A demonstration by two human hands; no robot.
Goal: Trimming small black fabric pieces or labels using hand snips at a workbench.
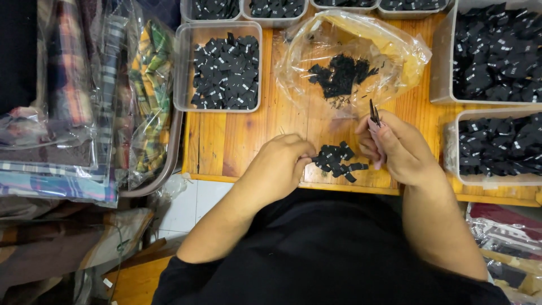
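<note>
— Where were your hands?

— L hand [276, 169] was low on the worktop [226, 141], near edge, grip pinched shut on the small pile of black labels [337, 160] right in front of me. R hand [395, 148] sat just beside that pile, grip clenched on a thin dark tool [374, 113], tip pointing up and away.

— And past the hands?

— Clear plastic bag [350, 56] w/ a clump of black bits inside, lying just beyond the R hand. Left of the bag, a clear tray [219, 66] full of black labels. Right side: two more clear trays [497, 147], also packed w/ the same. Far edge had a row of small trays [271, 11], only partly in view.

— Off the worktop?

— Bagged plaid fabric [113, 101], stacked to my left.
</note>
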